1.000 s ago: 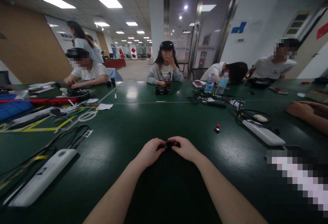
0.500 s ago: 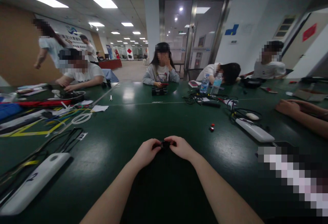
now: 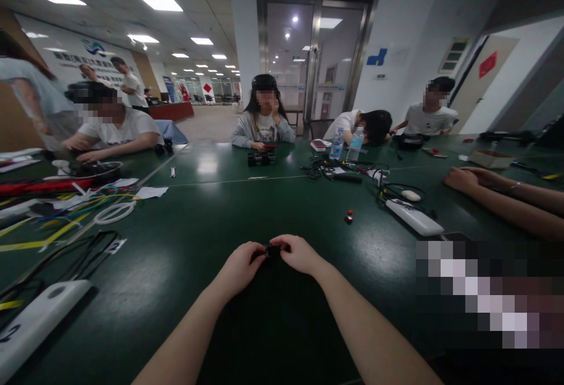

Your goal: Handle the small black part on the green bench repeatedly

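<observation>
Black piece sits between left and right fingers.

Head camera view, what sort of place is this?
Probably an office or shared workroom, judging by the large green table strewn with cables, the metal-framed glass doors and a red desk further back.

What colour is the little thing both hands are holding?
The little thing is black, as the head view shows.
</observation>
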